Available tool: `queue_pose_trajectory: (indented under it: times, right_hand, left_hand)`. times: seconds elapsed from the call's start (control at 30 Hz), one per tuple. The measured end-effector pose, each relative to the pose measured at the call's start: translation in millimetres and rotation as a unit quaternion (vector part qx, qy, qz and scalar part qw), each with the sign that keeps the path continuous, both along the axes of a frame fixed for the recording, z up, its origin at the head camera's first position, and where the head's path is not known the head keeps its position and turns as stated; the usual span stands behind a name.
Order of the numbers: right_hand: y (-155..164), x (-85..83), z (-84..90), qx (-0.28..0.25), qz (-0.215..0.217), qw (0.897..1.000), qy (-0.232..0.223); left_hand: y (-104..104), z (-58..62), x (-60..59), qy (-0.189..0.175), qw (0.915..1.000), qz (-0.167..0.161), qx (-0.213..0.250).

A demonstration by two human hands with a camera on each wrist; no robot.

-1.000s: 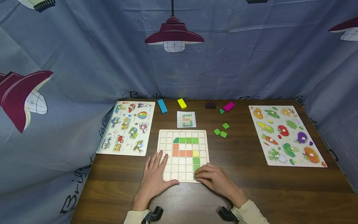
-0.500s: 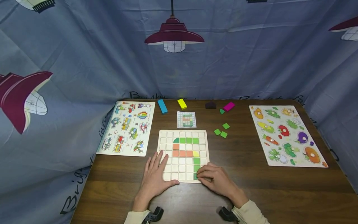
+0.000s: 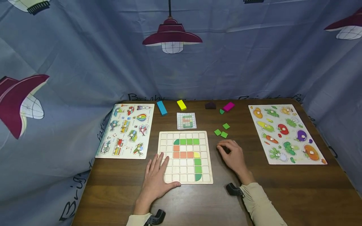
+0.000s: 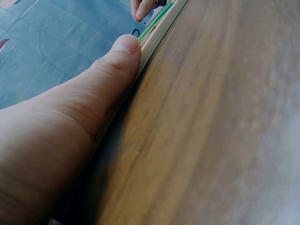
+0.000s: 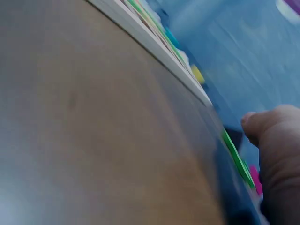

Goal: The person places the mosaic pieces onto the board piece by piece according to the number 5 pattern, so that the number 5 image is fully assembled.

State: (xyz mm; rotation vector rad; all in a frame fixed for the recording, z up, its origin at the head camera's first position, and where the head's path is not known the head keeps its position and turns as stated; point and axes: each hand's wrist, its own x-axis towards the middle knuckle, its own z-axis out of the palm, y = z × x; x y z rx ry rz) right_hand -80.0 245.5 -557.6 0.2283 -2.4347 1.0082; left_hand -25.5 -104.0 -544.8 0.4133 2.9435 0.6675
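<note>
My left hand (image 3: 156, 179) lies with fingers spread on the lower left of a white grid board (image 3: 176, 178); its thumb (image 4: 123, 51) touches the board's front edge. Set in the board are green squares (image 3: 189, 142), orange squares (image 3: 183, 155), a yellow square (image 3: 197, 154) and a dark green rounded piece (image 3: 198, 177) at the lower right. My right hand (image 3: 233, 157) is off the board to its right, fingers loosely bent, with nothing seen in them. Just beyond it lie several loose green square tiles (image 3: 224, 135).
A small pattern card (image 3: 186, 121) lies behind the board. Blue (image 3: 162, 108), yellow (image 3: 181, 105), black (image 3: 210, 105) and magenta (image 3: 228, 106) blocks line the back, with a green piece (image 3: 222, 111). A vehicle puzzle (image 3: 124, 131) stands left, a vegetable puzzle (image 3: 285, 135) right.
My right hand has left the dark green rounded piece at the board's lower right corner and moved right and away from me, toward the loose green tiles. The left hand stays put.
</note>
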Motion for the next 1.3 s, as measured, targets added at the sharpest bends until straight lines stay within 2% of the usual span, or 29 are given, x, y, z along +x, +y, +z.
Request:
queue_pose_trajectory:
  times: [0.13,0.3,0.47,0.53,0.67,0.8,0.93,1.03,1.17,1.3]
  right_hand:
    - [16,-23.9,-3.4,-0.014,-0.049,0.999,-0.007]
    - [25,-36.0,-4.4,0.008,-0.073,0.996,-0.046]
    - [24,-36.8,-1.8,0.018,-0.094,0.991,-0.097]
    - [24,-36.5,-0.9,0.020,-0.099,0.990,-0.104]
    - [22,-33.8,-1.2,0.023,-0.093,0.991,-0.090]
    - [19,-25.7,-2.2,0.005,-0.071,0.995,-0.062]
    - [6,-9.2,-1.6,-0.019,-0.028,0.999,-0.031]
    - [-12,11.0,-0.5,-0.028,0.045,0.999,-0.014]
    - [-42,40.3,1.0,-0.010,0.154,0.988,-0.008]
    - [-66,57.9,3.1,0.037,0.227,0.973,0.001]
  left_hand:
    - [0,-0.5,0.0,0.000,1.0000,0.001,-0.002]
    - [0,-1.7,-0.8,0.001,1.0000,0.002,-0.007]
    - [-1,-1.9,-1.1,0.004,1.0000,0.005,-0.006]
    - [-1,-1.7,-1.2,0.003,1.0000,0.005,-0.006]
    - [0,-1.2,-1.1,-0.002,1.0000,0.004,-0.006]
    - [1,-1.1,-0.3,-0.004,1.0000,0.003,-0.005]
    - [1,-0.5,0.4,-0.005,1.0000,0.001,-0.004]
    - [1,0.0,0.6,-0.007,1.0000,0.001,-0.002]
    - [1,0.1,0.4,-0.008,1.0000,0.001,-0.004]
    - [1,-0.4,0.4,-0.008,0.9999,0.002,-0.008]
